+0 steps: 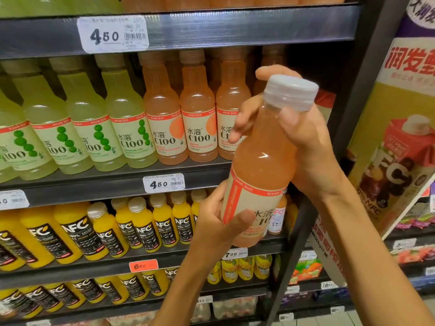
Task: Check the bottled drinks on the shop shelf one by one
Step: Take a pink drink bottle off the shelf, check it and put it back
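Inspection of one pink bottle (261, 165) is the step in hand, I judge. The bottle is off the shelf (113, 184), in the air before its right end, tilted with the white cap (290, 92) toward the upper right. The left hand (219, 222) grips the low part, thumb across the label (249, 208), fingers curled behind. The right hand (303, 140) holds the neck from behind just under the cap, fingers wrapped around it.

To do it well, turn the bottle slowly with the left hand while the right hand steadies the neck, so the printed side of the label comes to the front; now a seam faces the camera. Look also at the cap ring. Keep the base away from the pink bottles (183, 128) on the shelf just to the left, because a knock can tip them. The dark gap (303, 60) at the right end of that row looks like the place for returning it.
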